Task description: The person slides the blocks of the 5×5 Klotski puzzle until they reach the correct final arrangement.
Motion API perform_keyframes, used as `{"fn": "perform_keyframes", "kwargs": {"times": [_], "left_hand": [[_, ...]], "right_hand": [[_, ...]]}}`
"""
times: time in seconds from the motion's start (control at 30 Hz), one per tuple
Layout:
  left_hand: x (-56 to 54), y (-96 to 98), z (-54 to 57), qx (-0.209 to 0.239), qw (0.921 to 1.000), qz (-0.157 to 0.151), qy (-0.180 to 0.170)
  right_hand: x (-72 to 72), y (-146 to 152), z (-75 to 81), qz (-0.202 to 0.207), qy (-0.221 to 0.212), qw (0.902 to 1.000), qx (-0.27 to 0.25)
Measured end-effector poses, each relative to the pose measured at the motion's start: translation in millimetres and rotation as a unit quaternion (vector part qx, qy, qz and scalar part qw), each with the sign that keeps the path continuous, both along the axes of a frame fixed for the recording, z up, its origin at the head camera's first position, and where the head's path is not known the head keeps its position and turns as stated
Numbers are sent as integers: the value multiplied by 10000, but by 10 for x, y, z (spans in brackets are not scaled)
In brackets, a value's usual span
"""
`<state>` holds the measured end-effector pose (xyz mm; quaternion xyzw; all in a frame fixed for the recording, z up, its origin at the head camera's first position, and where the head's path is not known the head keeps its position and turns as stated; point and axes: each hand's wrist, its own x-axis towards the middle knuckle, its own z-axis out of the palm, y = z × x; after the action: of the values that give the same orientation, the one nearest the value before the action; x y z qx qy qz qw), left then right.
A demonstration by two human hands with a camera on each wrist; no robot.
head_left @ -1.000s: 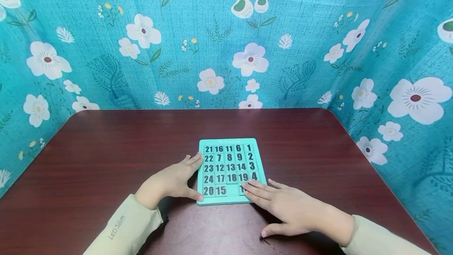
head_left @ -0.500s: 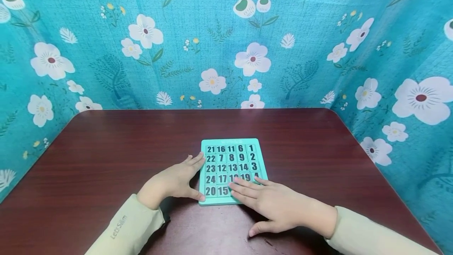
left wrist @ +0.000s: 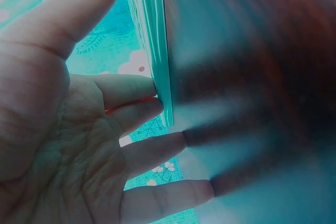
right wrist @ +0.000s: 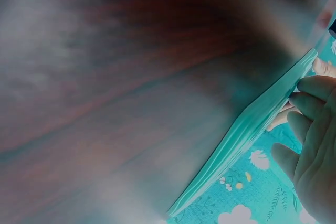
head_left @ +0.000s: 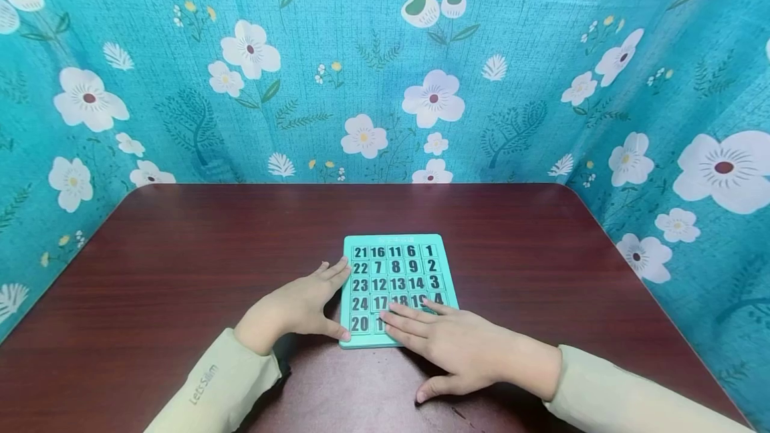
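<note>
A turquoise number sliding puzzle (head_left: 361, 240) lies flat on the dark red-brown table, its black-numbered tiles set in rows. My left hand (head_left: 303, 303) braces its left side, fingertips at the upper part of that edge and thumb at the near left corner. In the left wrist view, straight fingers meet the puzzle's side wall (left wrist: 160, 51). My right hand (head_left: 463, 346) reaches over the near right part with extended fingers, the fingertips on the bottom row by the partly covered tile right of 20. The rest of that row is hidden under this hand, whose thumb points toward the table.
The wooden table (head_left: 240, 226) extends around the puzzle on all sides. Behind it and along the right hangs a blue curtain (head_left: 373, 52) with white flowers. Light sleeves (head_left: 213, 379) cover both forearms.
My right hand has slid left along the bottom row, from the tile right of the gap, across the gap, to the tile beside 20. The left hand keeps its place on the puzzle.
</note>
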<state>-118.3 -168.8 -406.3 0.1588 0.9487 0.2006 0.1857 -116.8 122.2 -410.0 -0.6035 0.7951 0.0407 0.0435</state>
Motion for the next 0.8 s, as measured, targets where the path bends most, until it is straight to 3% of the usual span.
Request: {"fn": "perform_keyframes", "kwargs": {"times": [0.47, 0.8], "left_hand": [[8, -22, 11, 36, 10000, 14, -34], [9, 3, -6, -15, 10000, -22, 49]], "right_hand": [[21, 233, 31, -241, -29, 9996, -161], [31, 6, 45, -29, 45, 9998, -207]]}}
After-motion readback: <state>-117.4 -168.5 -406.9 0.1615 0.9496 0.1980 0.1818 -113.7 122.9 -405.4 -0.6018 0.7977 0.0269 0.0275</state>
